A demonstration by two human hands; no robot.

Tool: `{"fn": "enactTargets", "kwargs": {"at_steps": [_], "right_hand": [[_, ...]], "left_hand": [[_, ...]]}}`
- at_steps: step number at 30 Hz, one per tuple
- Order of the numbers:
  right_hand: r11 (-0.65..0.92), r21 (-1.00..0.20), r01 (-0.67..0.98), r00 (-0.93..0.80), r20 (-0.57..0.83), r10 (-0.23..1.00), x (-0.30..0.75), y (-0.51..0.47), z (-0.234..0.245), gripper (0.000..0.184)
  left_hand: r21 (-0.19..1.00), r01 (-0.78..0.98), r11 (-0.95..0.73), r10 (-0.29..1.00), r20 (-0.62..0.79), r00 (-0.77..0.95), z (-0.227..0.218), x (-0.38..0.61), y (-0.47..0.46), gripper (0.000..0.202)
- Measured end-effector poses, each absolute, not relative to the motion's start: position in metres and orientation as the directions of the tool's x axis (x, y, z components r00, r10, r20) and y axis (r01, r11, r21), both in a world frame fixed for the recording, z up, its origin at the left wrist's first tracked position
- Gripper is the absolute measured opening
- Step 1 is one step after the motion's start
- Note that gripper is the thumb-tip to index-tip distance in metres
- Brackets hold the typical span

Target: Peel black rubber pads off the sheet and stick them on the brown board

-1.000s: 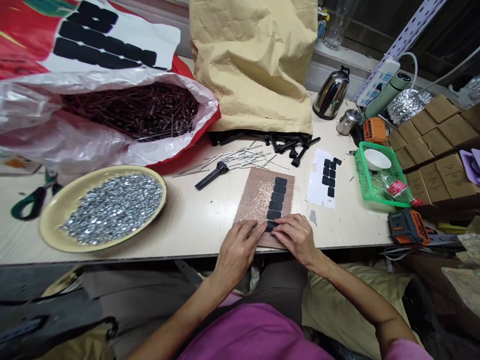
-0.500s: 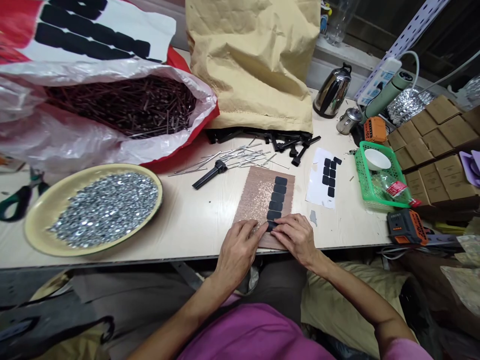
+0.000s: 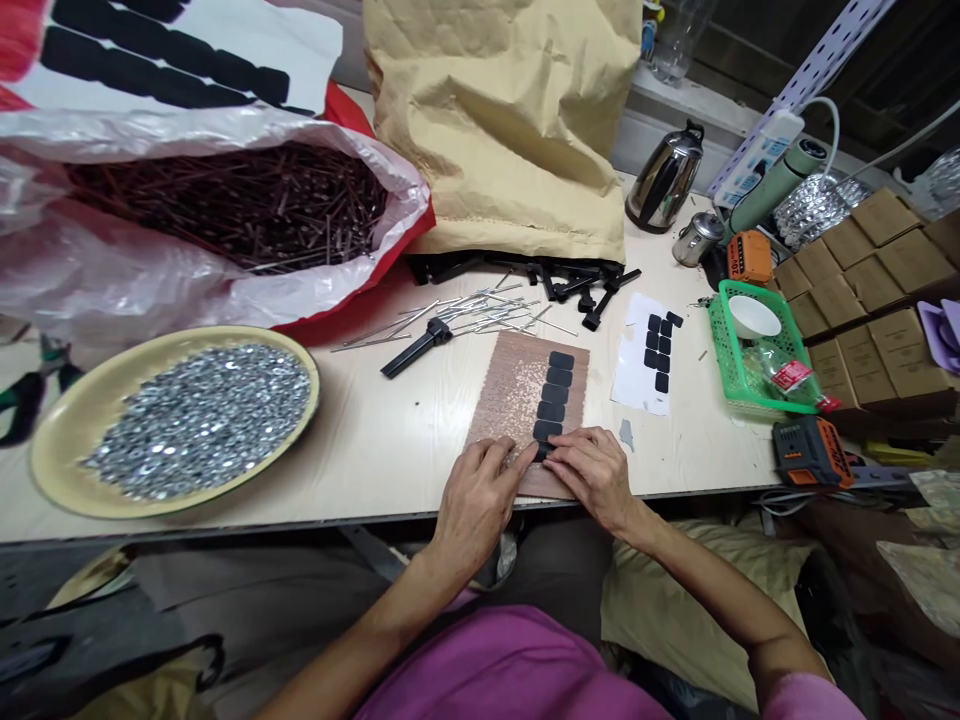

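My left hand [image 3: 476, 498] and my right hand [image 3: 592, 475] meet at the near edge of a brown board [image 3: 517, 390] lying on the table. Their fingertips pinch and press a small black pad [image 3: 541, 451] at the bottom of a column of black pads [image 3: 555, 395] stuck on the board. Both hands have curled, closed fingers on that pad. To the right lies a white backing sheet [image 3: 637, 375] with several more black pads [image 3: 660, 350].
A yellow dish of shiny metal bits [image 3: 187, 420] stands at the left. Behind it is a plastic bag of dark rods [image 3: 247, 200]. Loose metal pins [image 3: 465, 312] and black plastic parts [image 3: 570, 285] lie before a tan paper sack [image 3: 510, 120]. A green basket [image 3: 757, 355], kettle [image 3: 664, 180] and cardboard boxes [image 3: 862, 280] stand right.
The view has drifted slightly right, so the dish and bag sit further left. Both hands stay pressed on the pad at the board's near edge.
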State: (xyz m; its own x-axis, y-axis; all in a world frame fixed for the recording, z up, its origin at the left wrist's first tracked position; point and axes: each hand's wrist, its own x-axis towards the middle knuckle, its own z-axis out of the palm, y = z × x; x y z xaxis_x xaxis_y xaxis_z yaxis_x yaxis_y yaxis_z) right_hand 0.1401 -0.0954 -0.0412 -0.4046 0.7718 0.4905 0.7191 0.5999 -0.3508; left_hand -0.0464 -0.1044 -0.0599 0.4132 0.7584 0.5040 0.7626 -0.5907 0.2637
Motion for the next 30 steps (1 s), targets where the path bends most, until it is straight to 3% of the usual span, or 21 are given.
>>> {"fn": "enactTargets", "kwargs": {"at_steps": [19, 30], "right_hand": [[0.585, -0.297, 0.754, -0.422, 0.463, 0.78, 0.1401, -0.097, -0.0436, 0.016], [0.556, -0.291, 0.778, -0.423, 0.411, 0.807, 0.142, -0.0985, -0.044, 0.021]], "left_hand": [[0.228, 0.781, -0.581, 0.759, 0.499, 0.419, -0.0593, -0.0442, -0.1031, 0.03], [0.114, 0.818, -0.564, 0.771, 0.425, 0.473, -0.0583, -0.0406, -0.1079, 0.036]]}}
